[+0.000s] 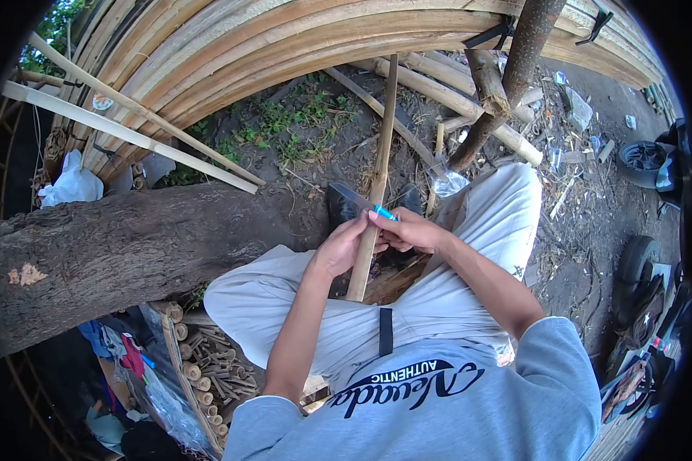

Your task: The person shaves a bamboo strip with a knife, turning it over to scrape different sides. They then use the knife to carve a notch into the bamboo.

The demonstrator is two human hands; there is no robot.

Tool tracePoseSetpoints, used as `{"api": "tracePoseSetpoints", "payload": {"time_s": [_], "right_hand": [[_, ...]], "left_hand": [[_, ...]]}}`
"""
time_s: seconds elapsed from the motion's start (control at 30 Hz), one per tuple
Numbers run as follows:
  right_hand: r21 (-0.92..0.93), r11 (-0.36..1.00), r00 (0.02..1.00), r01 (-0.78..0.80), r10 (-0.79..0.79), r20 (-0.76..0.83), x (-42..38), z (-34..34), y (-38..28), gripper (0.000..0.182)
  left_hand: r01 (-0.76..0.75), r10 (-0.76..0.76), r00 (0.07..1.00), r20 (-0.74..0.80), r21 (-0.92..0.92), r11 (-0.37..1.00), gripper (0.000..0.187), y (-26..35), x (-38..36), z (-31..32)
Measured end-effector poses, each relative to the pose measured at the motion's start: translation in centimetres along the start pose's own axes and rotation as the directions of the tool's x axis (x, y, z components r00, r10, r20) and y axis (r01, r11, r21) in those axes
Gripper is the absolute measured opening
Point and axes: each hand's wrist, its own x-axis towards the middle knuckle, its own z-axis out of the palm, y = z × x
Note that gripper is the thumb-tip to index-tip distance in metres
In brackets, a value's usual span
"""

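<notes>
A long bamboo strip [384, 146] runs upright through the middle of the view, its near end between my thighs. My left hand [344, 246] is closed round the strip from the left, near its lower part. On the other side, my right hand [409, 230] is closed on a knife with a bright blue handle [386, 213]. The knife's grey blade [350, 195] points up and left and lies across the strip. Both hands are close together, and some of their fingers are hidden behind the strip.
A thick log [115, 253] lies to the left. Stacked long bamboo strips [284, 54] arch across the top. A wooden post [519, 69] leans at the upper right, near bamboo poles [454, 100]. Cut bamboo pieces [215, 361] fill the lower left; wheels [640, 257] show at right.
</notes>
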Motion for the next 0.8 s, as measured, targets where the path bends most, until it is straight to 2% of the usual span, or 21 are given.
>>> {"api": "tracePoseSetpoints", "payload": {"time_s": [0.07, 0.1, 0.17, 0.2, 0.27, 0.3, 0.33, 0.4, 0.43, 0.47, 0.5, 0.53, 0.57, 0.67, 0.7, 0.73, 0.8], "right_hand": [[-0.043, 0.998, 0.998, -0.049, 0.051, 0.042, -0.2, -1.3, -0.5, 0.071], [-0.060, 0.996, 0.997, -0.062, 0.065, 0.052, -0.6, -1.1, -1.4, 0.071], [-0.480, 0.877, 0.995, 0.008, -0.057, -0.087, -1.7, -0.6, -3.7, 0.080], [-0.499, 0.867, 0.996, -0.006, -0.040, -0.082, -1.7, -1.2, -3.6, 0.080], [-0.731, 0.677, 0.898, 0.082, -0.369, -0.241, -1.8, -2.9, -3.4, 0.072], [-0.740, 0.672, 0.856, 0.010, -0.389, -0.341, -2.3, -2.6, -4.7, 0.070], [-0.754, 0.657, 0.860, -0.009, -0.380, -0.341, -2.5, -2.3, -5.5, 0.070], [-0.871, 0.461, 0.823, -0.169, -0.420, -0.382, -3.0, -1.2, -5.7, 0.067], [-0.940, 0.305, 0.824, -0.153, -0.486, -0.292, -2.7, -1.2, -4.6, 0.059], [-0.944, 0.287, 0.832, -0.165, -0.474, -0.290, -2.3, -1.4, -3.1, 0.059], [-0.972, 0.184, 0.835, -0.147, -0.503, -0.222, -1.8, -1.8, -1.6, 0.057], [-0.989, 0.076, 0.840, -0.125, -0.522, -0.147, -1.5, -2.2, -0.3, 0.055], [-0.992, 0.078, 0.839, -0.098, -0.529, -0.124, -1.2, -2.8, 0.8, 0.052], [-0.988, 0.076, 0.894, -0.132, -0.421, -0.152, -1.0, -3.1, 1.6, 0.052], [-0.996, 0.040, 0.866, -0.084, -0.491, -0.093, -0.8, -3.0, 1.9, 0.052], [-0.996, 0.028, 0.873, -0.088, -0.480, -0.091, -0.4, -3.5, 2.2, 0.052], [-0.978, -0.006, 0.827, -0.210, -0.535, -0.175, 0.7, -4.8, 2.1, 0.052]], "left_hand": [[-0.013, 0.014, 0.999, -0.033, 0.046, 0.999, 0.046, 0.3, 0.0, 0.2], [-0.014, 0.013, 1.000, -0.021, -0.056, 0.998, 0.036, 0.2, 0.3, -0.1], [-0.046, 0.044, 0.998, -0.048, -0.047, 0.998, 0.035, -0.2, 0.8, -0.4], [-0.058, 0.056, 0.996, -0.068, -0.023, 0.998, 0.034, -0.5, 1.1, -0.3], [-0.053, 0.044, 0.981, -0.192, -0.042, 0.998, 0.030, 0.7, -0.2, 1.5], [-0.054, 0.045, 0.983, -0.176, -0.049, 0.997, 0.030, 0.4, -0.7, 0.9], [-0.051, 0.042, 0.987, -0.157, -0.055, 0.997, 0.031, 0.0, -1.0, 0.0], [-0.019, 0.017, 0.984, -0.180, -0.006, 1.000, 0.032, -1.5, -0.8, -1.9], [0.007, -0.008, 0.987, -0.159, -0.011, 1.000, 0.031, -1.5, -1.3, -1.9], [0.028, -0.029, 0.990, -0.139, -0.013, 1.000, 0.030, -1.6, -1.6, -1.8], [0.016, -0.021, 0.991, -0.131, -0.037, 0.999, 0.030, -2.0, -1.5, -1.7], [-0.002, 0.004, 0.995, -0.103, 0.018, 1.000, 0.028, -2.4, -1.3, -1.6], [-0.022, 0.028, 0.997, -0.078, 0.072, 0.997, 0.027, -2.8, -1.2, -1.6], [0.016, -0.023, 0.995, -0.094, -0.076, 0.997, 0.024, -3.6, -0.4, -1.1], [0.070, -0.086, 0.986, -0.145, -0.110, 0.991, 0.020, -2.9, -0.7, -0.1], [0.065, -0.082, 0.987, -0.137, -0.125, 0.990, 0.020, -3.0, -0.4, -0.1], [0.066, -0.076, 0.987, -0.144, -0.069, 0.995, 0.019, -3.8, 0.6, -0.2]]}}
